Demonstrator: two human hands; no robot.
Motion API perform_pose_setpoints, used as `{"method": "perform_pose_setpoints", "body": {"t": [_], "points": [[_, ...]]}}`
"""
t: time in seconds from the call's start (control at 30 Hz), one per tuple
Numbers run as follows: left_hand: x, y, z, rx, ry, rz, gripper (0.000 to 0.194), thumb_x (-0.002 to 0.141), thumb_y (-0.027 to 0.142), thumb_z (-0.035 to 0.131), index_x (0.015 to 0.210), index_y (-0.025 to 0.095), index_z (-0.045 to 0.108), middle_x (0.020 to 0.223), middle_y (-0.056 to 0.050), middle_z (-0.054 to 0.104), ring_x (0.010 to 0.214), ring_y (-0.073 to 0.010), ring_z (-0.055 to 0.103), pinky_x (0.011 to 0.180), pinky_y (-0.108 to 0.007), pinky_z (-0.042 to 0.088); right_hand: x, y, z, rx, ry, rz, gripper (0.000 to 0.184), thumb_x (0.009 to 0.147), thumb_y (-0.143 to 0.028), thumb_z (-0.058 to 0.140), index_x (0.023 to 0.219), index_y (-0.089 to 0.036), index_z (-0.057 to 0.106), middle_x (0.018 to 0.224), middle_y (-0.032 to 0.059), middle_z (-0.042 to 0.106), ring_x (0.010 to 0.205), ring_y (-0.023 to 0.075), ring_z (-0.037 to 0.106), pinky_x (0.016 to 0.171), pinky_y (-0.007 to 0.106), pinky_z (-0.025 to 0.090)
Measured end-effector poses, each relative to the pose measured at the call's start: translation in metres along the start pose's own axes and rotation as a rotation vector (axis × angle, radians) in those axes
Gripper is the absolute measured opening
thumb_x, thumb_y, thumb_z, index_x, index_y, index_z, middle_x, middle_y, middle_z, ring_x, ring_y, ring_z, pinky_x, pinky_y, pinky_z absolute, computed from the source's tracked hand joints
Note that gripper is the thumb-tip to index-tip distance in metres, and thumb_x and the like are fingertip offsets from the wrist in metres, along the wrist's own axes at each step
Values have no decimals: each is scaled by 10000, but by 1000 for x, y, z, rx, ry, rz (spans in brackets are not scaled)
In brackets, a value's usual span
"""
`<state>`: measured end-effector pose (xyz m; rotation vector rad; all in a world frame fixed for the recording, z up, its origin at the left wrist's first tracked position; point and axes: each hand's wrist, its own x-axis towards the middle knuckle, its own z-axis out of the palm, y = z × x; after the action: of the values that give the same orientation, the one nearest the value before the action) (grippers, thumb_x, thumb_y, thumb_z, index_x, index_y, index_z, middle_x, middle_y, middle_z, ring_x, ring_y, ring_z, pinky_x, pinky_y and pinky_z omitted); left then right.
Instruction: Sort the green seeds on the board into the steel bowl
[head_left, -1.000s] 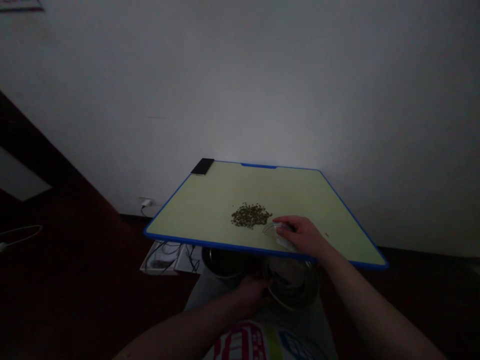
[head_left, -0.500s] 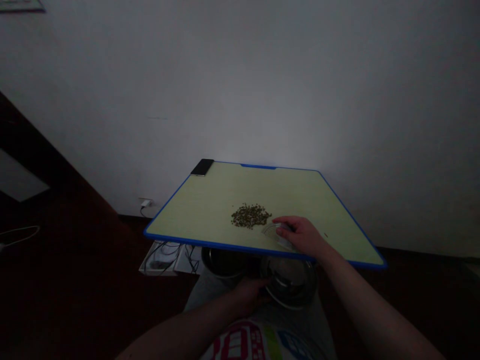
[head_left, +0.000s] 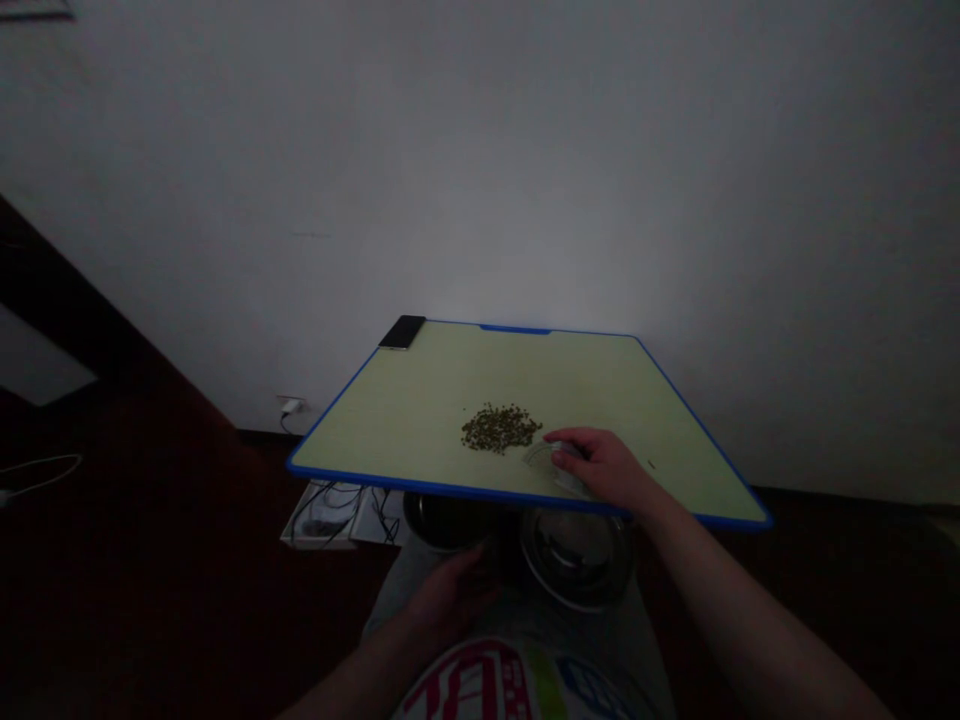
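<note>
My right hand (head_left: 598, 464) rests at the near part of the folding table (head_left: 570, 385), its fingers closed on a clear plastic protractor (head_left: 538, 455). The protractor's curved, marked edge points left, close to a loose pile of small greenish-brown grains (head_left: 499, 428). Below the tabletop, my left hand (head_left: 459, 585) is in shadow over my lap, between two metal bowls. It is nearest the left bowl (head_left: 442, 522); the right bowl (head_left: 577, 560) stands a little apart from it. Its fingers are too dark to make out.
A black phone (head_left: 403, 332) lies at the table's far left corner. One small dark sliver (head_left: 652, 464) is right of my hand. White boxes with cables (head_left: 322, 515) sit on the floor at left, near a plugged-in charger (head_left: 292, 406). A wall stands behind the table.
My left hand has moved left, away from the right bowl and towards the left one. The right hand and protractor stay almost in place beside the grains.
</note>
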<state>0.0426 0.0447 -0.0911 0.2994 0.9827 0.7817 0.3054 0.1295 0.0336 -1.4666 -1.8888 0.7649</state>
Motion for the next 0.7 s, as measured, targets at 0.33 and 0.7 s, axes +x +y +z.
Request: {"method": "perform_pose_setpoints", "body": {"t": [0.33, 0.7], "points": [[-22, 41, -33, -87, 276, 25, 172, 951, 257, 613, 1036, 109, 641, 834, -166, 804, 776, -253, 788, 806, -358, 631, 0, 1, 0, 10, -5, 13, 445, 820, -453, 635, 1145, -197, 798, 784, 54, 734, 664, 194, 610, 629, 309, 477], [10, 46, -36, -11, 371, 88, 59, 906, 102, 625, 956, 122, 651, 678, -84, 780, 572, -200, 740, 564, -286, 603, -1, 0, -1, 15, 5, 1, 414, 830, -434, 655, 1137, -196, 799, 773, 48, 736, 645, 176, 601, 611, 285, 469]]}}
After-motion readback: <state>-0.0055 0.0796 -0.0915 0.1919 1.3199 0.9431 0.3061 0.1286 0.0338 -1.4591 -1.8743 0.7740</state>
